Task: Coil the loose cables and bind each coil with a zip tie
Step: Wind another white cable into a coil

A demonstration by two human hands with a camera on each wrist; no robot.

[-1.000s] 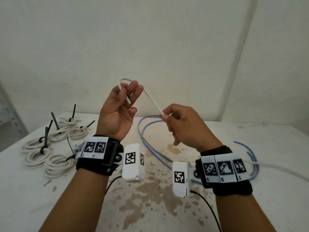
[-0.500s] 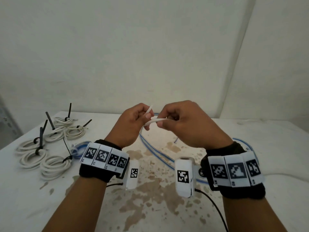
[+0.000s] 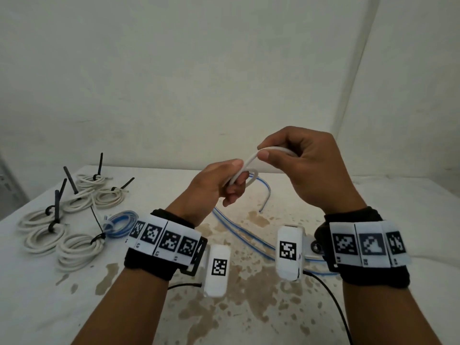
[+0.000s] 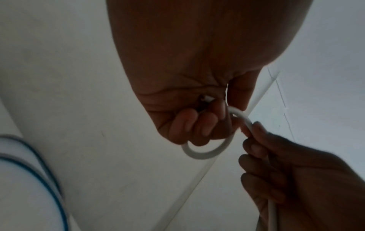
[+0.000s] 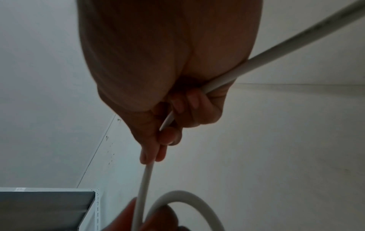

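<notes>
Most of the job looked done: a cluster of tied white coils (image 3: 74, 220), each cinched with a black zip tie (image 3: 58, 205), lay on the table (image 3: 398, 207), and a tied blue coil (image 3: 119, 224) lay just beside that cluster, between it and the left wrist. The white cable (image 3: 245, 163) was only at its first small loop, raised above the table to the right of the cluster; the left hand (image 3: 219, 188) had its fingers curled round that loop, while the right hand (image 3: 303, 168) pinched the next stretch between thumb and forefinger. A loose blue cable (image 3: 246, 232) sprawled further right, apparently yet to be coiled. The white tabletop carried brown stains, with bare pale walls behind it.
</notes>
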